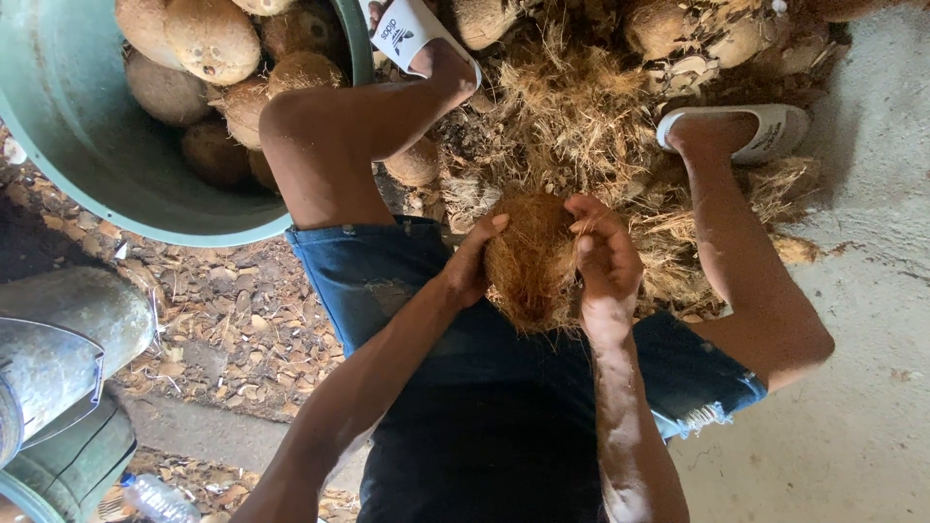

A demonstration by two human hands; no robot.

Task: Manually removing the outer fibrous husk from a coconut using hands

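Concrete floor (852, 407) fills the right of the frame. Green plastic tub (68, 126), upper left, holds husked coconuts (208, 39). Heap of torn coir fibre (572, 107) at top centre, between two white slide sandals (765, 131). Shell chips litter the ground at left.

Centre frame: one fibrous coconut (528, 261) held over the lap, above denim shorts (378, 271). Left hand (470, 266) cups its left side, thumb on top. Right hand (605, 247) is curled on the right side, fingers pinching loose fibre.

Step, as judged: stripping remaining husk fibre by hand. The next pull likely needs a firm brace from the left hand while the right tears outward.
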